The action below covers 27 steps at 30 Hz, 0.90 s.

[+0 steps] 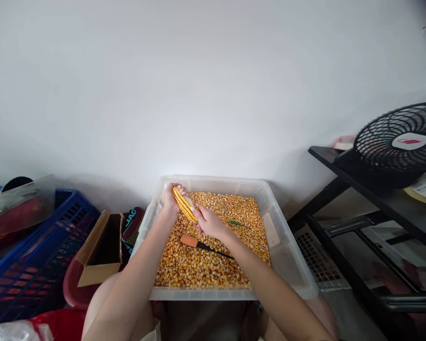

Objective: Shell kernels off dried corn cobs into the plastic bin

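A corn cob point(183, 204) with yellow kernels, and a paler strip along one side, is tilted between my hands above the bin. My left hand point(171, 195) wraps round its upper end. At the lower end, the fingers of my right hand point(206, 220) close on the cob, the thumb along its pale side. Loose corn kernels point(213, 272) fill much of the translucent plastic bin point(287, 263). Among them lies a tool with an orange-brown handle point(189, 241) and a thin dark shaft, below my right hand. A small green-handled tool point(237, 223) rests farther right.
On the left are a blue plastic crate point(53, 241), an open cardboard box point(104, 244) and a reddish basin point(73, 279). A black fan point(394, 147) sits on a dark shelf frame point(326, 156) at right. The white wall point(213, 94) rises behind the bin.
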Available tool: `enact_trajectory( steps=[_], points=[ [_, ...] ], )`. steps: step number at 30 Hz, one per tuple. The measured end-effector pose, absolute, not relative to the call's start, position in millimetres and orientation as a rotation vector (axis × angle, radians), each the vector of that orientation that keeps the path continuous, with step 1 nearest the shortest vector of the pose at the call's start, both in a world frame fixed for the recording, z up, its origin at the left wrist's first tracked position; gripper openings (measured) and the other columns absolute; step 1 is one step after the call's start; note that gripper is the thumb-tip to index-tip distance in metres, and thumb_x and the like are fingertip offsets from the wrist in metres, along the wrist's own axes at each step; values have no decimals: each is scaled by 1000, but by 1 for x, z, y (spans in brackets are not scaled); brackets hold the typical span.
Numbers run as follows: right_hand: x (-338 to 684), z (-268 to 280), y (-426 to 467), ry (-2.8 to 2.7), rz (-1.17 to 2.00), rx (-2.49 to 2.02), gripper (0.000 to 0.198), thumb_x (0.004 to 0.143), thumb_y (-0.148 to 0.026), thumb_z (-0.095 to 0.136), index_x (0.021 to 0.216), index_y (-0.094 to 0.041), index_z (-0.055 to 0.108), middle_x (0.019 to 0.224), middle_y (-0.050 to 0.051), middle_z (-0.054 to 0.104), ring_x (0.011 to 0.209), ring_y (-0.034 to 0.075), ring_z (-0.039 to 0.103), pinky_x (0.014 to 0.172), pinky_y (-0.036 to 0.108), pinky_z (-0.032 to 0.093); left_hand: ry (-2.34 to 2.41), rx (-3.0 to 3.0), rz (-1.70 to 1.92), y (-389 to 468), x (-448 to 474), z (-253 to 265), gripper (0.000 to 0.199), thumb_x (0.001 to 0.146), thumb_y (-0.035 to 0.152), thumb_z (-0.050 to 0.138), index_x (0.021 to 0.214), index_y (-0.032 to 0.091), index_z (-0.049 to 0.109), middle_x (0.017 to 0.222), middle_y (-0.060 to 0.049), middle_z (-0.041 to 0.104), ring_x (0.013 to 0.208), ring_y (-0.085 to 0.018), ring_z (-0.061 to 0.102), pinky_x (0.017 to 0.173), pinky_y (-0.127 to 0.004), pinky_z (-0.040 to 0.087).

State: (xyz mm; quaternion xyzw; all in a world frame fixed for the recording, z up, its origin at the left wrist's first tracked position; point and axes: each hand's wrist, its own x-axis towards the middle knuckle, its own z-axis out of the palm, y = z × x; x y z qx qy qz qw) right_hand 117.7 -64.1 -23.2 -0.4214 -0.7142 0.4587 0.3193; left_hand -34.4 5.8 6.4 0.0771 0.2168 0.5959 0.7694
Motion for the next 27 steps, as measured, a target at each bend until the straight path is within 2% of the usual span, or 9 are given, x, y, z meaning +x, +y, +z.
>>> enact_trajectory(
  steps=[6, 12, 15, 18, 20, 23, 25, 27],
  points=[
    [116, -29, -61, -1777, 1425, -1021, 50, 93, -54, 35, 133, -25, 39, 91, 4, 63, 48, 9, 61, 49, 21, 49, 471, 207, 1304, 4, -36, 8, 18, 70, 18, 47, 54, 19, 39, 41, 5, 35, 34, -8, 38, 41, -21, 39],
    [113, -36, -59, -1636, 1578, -974, 51, 93, -50, 39, 136, -24, 36, 77, 0, 63, 45, 8, 59, 49, 21, 50, 488, 188, 1302, 4, -36, 9, 19, 71, 18, 46, 54, 18, 39, 40, 5, 35, 34, -8, 38, 40, -20, 38],
    [116, -33, -56, -1564, 1709, -984, 47, 93, -50, 38, 132, -24, 42, 78, 1, 65, 46, 9, 59, 49, 23, 51, 511, 195, 1298, 4, -36, 9, 18, 70, 18, 47, 54, 18, 39, 41, 5, 34, 33, -8, 37, 40, -20, 38],
    [125, -28, -50, -1566, 1844, -1063, 45, 93, -53, 35, 119, -22, 54, 81, 3, 67, 55, 13, 63, 53, 26, 52, 525, 229, 1263, 4, -34, 10, 17, 69, 19, 47, 53, 18, 39, 41, 5, 33, 33, -8, 36, 39, -20, 37],
    [132, -26, -45, -1639, 1775, -1123, 47, 91, -58, 35, 108, -23, 61, 88, 4, 68, 70, 16, 65, 60, 28, 53, 532, 246, 1263, 4, -33, 11, 17, 68, 19, 47, 53, 18, 40, 40, 5, 33, 34, -8, 36, 39, -20, 38],
    [139, -25, -41, -1806, 1454, -1125, 51, 89, -63, 33, 94, -24, 66, 92, 4, 68, 90, 21, 62, 77, 34, 51, 550, 257, 1277, 5, -33, 11, 18, 68, 20, 47, 51, 18, 40, 40, 4, 34, 34, -9, 36, 40, -21, 39],
    [139, -24, -41, -1861, 1335, -1065, 48, 87, -62, 38, 98, -23, 66, 94, 4, 67, 94, 21, 60, 85, 37, 48, 570, 272, 1257, 4, -32, 12, 19, 68, 20, 47, 51, 18, 40, 40, 3, 35, 34, -10, 38, 39, -21, 38],
    [133, -23, -45, -1845, 1369, -986, 47, 84, -59, 49, 111, -23, 60, 101, 4, 66, 93, 21, 60, 85, 36, 48, 583, 287, 1234, 3, -30, 12, 19, 69, 21, 48, 51, 18, 41, 41, 3, 36, 35, -10, 39, 39, -21, 38]
  ],
)
